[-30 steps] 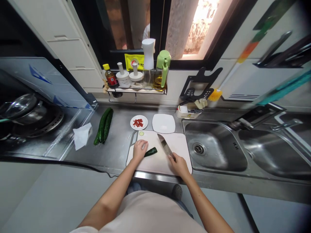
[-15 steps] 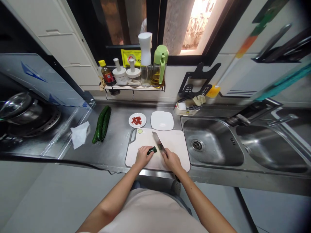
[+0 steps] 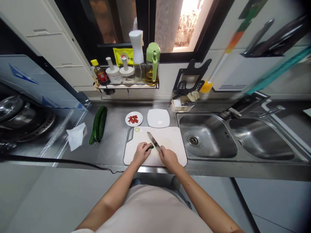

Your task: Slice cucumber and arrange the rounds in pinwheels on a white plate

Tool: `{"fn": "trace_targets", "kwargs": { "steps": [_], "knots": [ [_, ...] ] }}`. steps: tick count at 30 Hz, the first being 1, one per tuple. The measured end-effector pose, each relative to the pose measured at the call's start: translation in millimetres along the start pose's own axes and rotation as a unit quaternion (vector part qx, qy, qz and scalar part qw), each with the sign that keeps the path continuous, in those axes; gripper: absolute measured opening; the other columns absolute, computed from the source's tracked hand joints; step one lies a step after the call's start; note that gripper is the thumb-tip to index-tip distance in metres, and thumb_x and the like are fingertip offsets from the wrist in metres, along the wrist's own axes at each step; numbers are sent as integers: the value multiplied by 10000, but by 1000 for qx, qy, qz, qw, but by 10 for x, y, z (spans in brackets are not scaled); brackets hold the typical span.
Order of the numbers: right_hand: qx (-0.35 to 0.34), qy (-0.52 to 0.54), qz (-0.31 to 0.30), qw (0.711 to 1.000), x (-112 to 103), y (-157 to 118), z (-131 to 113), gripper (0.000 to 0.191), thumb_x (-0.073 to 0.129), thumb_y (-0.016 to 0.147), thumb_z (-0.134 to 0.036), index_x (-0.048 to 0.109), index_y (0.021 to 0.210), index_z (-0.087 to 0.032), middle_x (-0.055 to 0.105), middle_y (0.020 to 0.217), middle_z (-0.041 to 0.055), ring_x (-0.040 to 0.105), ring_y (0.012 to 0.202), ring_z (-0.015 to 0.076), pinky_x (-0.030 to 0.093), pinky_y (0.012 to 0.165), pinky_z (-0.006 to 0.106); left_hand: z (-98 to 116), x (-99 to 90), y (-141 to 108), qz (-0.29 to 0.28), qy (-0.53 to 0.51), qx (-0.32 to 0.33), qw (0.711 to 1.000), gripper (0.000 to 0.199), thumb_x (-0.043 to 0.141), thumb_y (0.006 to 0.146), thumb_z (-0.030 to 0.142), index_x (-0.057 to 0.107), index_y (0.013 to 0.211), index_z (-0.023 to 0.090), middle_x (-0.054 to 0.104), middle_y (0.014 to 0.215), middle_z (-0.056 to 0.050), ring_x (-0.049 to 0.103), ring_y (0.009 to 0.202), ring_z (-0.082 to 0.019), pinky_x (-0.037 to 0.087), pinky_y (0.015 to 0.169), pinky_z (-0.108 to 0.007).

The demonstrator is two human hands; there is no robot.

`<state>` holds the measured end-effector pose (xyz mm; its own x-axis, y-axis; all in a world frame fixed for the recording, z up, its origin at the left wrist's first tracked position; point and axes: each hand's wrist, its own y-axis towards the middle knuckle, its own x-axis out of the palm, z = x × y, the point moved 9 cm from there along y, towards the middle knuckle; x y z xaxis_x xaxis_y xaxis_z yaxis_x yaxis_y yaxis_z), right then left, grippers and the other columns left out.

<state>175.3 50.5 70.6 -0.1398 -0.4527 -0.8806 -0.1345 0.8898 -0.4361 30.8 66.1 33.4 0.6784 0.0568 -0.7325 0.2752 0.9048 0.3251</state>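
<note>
My left hand (image 3: 142,152) presses a short piece of cucumber (image 3: 150,147) down on the white cutting board (image 3: 170,136). Its fingers are closed round the dark green skin and hide part of it. In my right hand (image 3: 168,158) is a kitchen knife (image 3: 153,140), gripped by the handle, its blade slanting away to the upper left beside the cucumber's cut end. A pale round cucumber slice (image 3: 137,129) lies near the board's far left corner, by the grey handle opening.
Behind the board stand a small plate of chopped red pieces (image 3: 133,119) and a white square plate (image 3: 158,118). Whole cucumbers (image 3: 98,124) and a crumpled white tissue (image 3: 76,136) lie to the left. A double sink (image 3: 206,139) is at the right, a pot (image 3: 14,111) far left.
The whole view has shifted a little as my head turned. The knife blade has moved closer to the cucumber's cut end; both hands keep their hold.
</note>
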Motion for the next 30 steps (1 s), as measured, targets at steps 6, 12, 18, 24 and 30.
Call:
{"fn": "trace_targets", "kwargs": {
  "steps": [6,12,18,24,30],
  "knots": [
    [-8,-6,-8,1000,15,-34,-78,286,273,960,-291,464,1149,-192,679,947,120,642,904,228,385,721,296,6,6,0,-3,0,2,1000,316,506,889,305,581,1190,244,530,989,-67,496,953,-186,437,867,-347],
    [-11,-15,-3,1000,25,-18,-109,295,263,958,-281,473,1140,-184,682,938,126,649,893,242,400,711,309,4,19,-3,-8,7,1,1000,320,499,893,301,577,1198,247,526,990,-65,490,946,-187,434,866,-352],
    [-1,-17,-19,1000,58,-6,-121,262,303,945,-248,484,1118,-168,677,945,135,645,905,238,403,714,306,3,32,-1,-16,11,1,1000,319,493,896,310,576,1198,247,523,998,-68,483,952,-189,433,869,-354],
    [-3,-10,-30,1000,81,-35,-133,244,327,927,-205,504,1087,-155,677,946,134,646,898,240,401,700,303,1,40,-7,-18,14,0,1000,316,493,893,298,578,1194,252,526,998,-67,481,955,-193,432,871,-362],
    [2,-11,-45,999,138,-113,-80,247,335,925,-198,515,1087,-147,672,937,142,642,911,236,390,694,290,2,41,-5,-17,10,-3,1000,311,485,897,299,580,1189,250,525,1003,-65,478,957,-192,429,880,-362]
  ]
}}
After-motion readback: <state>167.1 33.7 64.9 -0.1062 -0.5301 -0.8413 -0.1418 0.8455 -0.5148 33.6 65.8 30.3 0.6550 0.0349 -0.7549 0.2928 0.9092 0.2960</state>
